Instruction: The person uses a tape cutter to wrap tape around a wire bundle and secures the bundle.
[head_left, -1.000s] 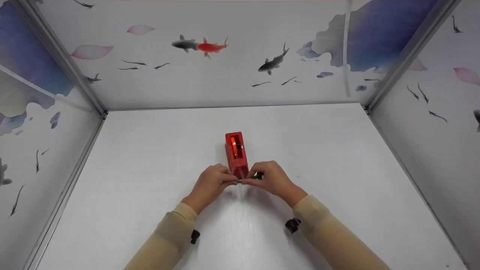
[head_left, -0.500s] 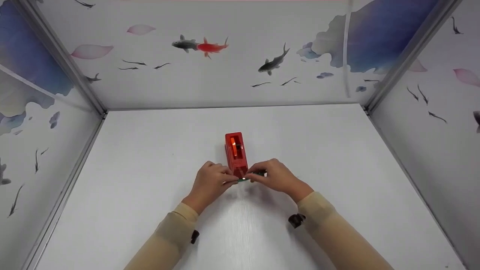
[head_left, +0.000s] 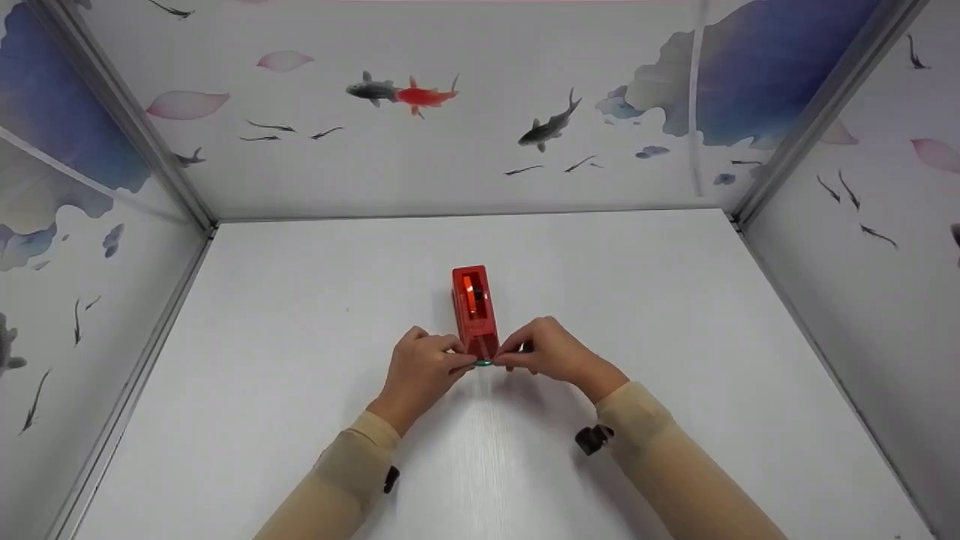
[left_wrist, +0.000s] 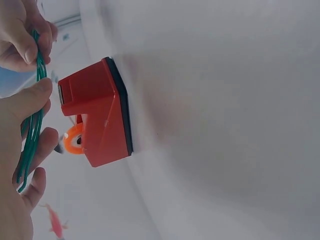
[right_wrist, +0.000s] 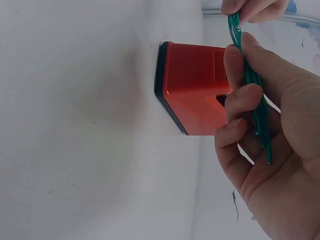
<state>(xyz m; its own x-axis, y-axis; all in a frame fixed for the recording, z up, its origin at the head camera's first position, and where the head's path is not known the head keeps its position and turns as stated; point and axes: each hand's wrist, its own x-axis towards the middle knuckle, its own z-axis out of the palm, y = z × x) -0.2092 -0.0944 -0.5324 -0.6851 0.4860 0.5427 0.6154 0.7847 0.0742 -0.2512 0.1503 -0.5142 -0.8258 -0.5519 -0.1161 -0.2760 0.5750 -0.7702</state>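
Note:
A slim bundle of green wire-like strands [left_wrist: 33,132] spans both hands, just in front of the red tape dispenser [head_left: 474,311]. My left hand [head_left: 426,366] pinches its left part between thumb and fingers, and loose ends lie along the palm in the left wrist view. Thumb and forefinger of my right hand [head_left: 551,356] pinch the other part. In the right wrist view several strand ends trail across the right fingers, and a shiny clear patch like tape [right_wrist: 237,29] shows on the bundle close to the left fingertips.
The dispenser stands upright on the white table [head_left: 300,300], with an orange tape core [head_left: 469,294] inside and its cutting end toward me. White panels printed with fish [head_left: 551,127] enclose the table at the back and both sides.
The right hand has shifted slightly to the right, widening the gap between the fingertips so more of the green bundle shows. The left hand and the dispenser stay nearly in place.

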